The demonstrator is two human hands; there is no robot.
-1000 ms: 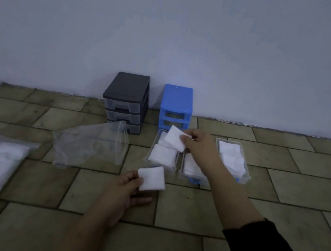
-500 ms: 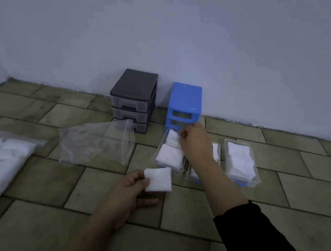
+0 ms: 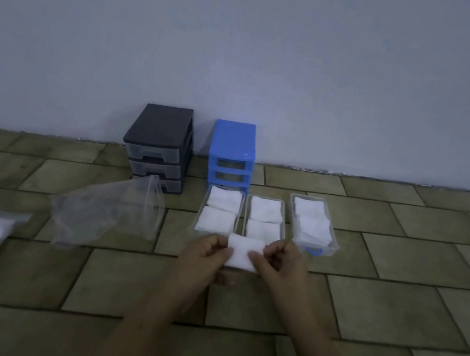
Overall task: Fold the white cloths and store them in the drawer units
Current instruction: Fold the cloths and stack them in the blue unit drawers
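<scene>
We hold 1 cloth (image 3: 243,253) between our left hand (image 3: 204,255) and right hand (image 3: 281,265), both pinching its sides, just in front of 3 drawers (image 3: 334,248) with folded cloths on the floor (image 3: 393,303).

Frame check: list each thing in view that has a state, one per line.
Left hand: pinching the held cloth.
Right hand: pinching it too.
Held cloth: folded, off the floor.
Three clear drawers: pulled out, holding folded cloths.
Blue unit: slots empty.
Black unit: drawers in.
Plastic bag: open, empty.
</scene>
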